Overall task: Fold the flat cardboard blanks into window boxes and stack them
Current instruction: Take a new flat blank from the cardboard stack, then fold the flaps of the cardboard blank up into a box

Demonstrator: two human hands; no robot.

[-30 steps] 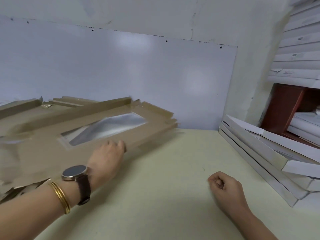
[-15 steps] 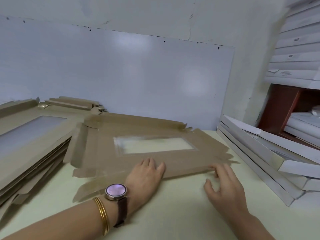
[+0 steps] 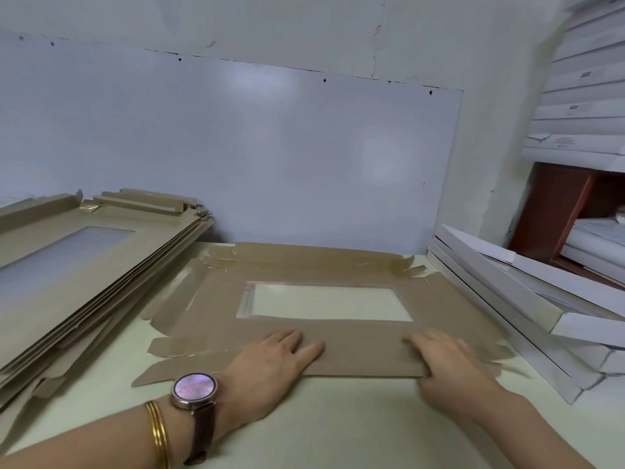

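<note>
Flat-fingered, my left hand (image 3: 270,363) presses down on the near flap of the cardboard blank (image 3: 355,265), palm partly on the table (image 3: 338,424). My right hand (image 3: 449,367) lies on the same flap toward 1 o'clock, fingers spread on top and thumb at the near edge. It is blurred, so I cannot tell whether the thumb pinches the edge or only rests there. The blank lies flat at 12 o'clock, brown side up, its clear window (image 3: 328,301) in the middle and its flaps spread. A stack of blanks (image 3: 67,265) sits at 10 o'clock, and white boxes (image 3: 507,299) lean at 3 o'clock.
</note>
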